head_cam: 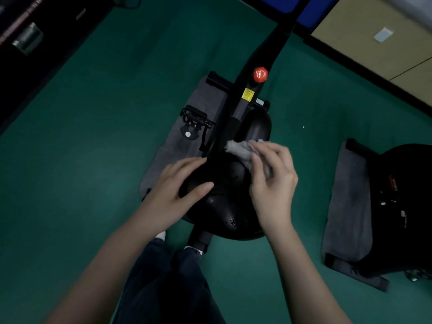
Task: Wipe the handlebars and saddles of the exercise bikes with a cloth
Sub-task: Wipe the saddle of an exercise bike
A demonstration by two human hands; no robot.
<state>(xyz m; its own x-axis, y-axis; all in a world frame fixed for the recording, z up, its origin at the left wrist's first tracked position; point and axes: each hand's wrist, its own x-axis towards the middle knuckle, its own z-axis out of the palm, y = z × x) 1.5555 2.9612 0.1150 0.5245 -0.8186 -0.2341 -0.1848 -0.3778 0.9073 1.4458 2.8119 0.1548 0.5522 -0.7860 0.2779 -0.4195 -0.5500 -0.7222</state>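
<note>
Directly below you, on the green floor (pixel 93 136), the exercise bike (pixel 264 54) stands on its grey mat (pixel 201 101), and a second bike (pixel 402 206) stands well apart to your right. The saddle (pixel 224 206) lies between your hands. Its long axis runs away from you, with the wide rear nearest your legs and the narrow nose pointing toward the frame. Your left hand (pixel 173 190) rests on the saddle's left flank, fingers fairly straight and thumb laid across the top, gripping nothing. Your right hand (pixel 273 181) is the nearer one to the nose and pinches the grey cloth (pixel 238 149), which sits bunched at the front right of the saddle. Judging by this, the next stroke would drag back along that axis toward you.
</note>
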